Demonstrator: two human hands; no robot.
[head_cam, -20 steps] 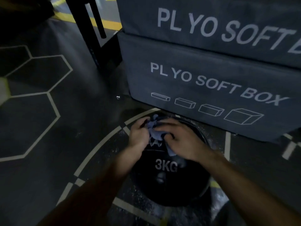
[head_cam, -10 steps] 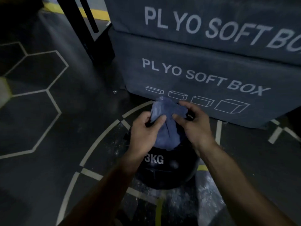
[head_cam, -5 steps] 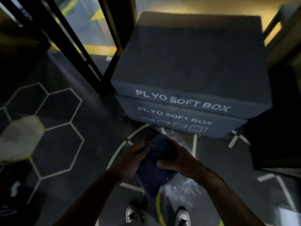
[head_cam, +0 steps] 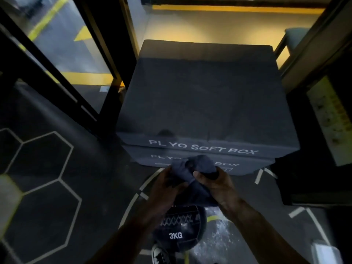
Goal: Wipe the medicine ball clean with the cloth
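a round black leather medicine ball (head_cam: pixel 180 229) marked 3kg sits on the dark floor (head_cam: pixel 57 216), likely heavy and smooth. above it, the left hand (head_cam: pixel 163 187) and right hand (head_cam: pixel 215 184) grip a soft, limp blue cloth (head_cam: pixel 192 172), fingers curled round it, before stacked grey plyo boxes (head_cam: pixel 205 103).

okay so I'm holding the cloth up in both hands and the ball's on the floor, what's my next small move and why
Probably lower the cloth back onto the medicine ball. Both the left hand and right hand grip it bunched in the air above the ball, so nothing is wiping. White dust lies on the floor beside the ball.
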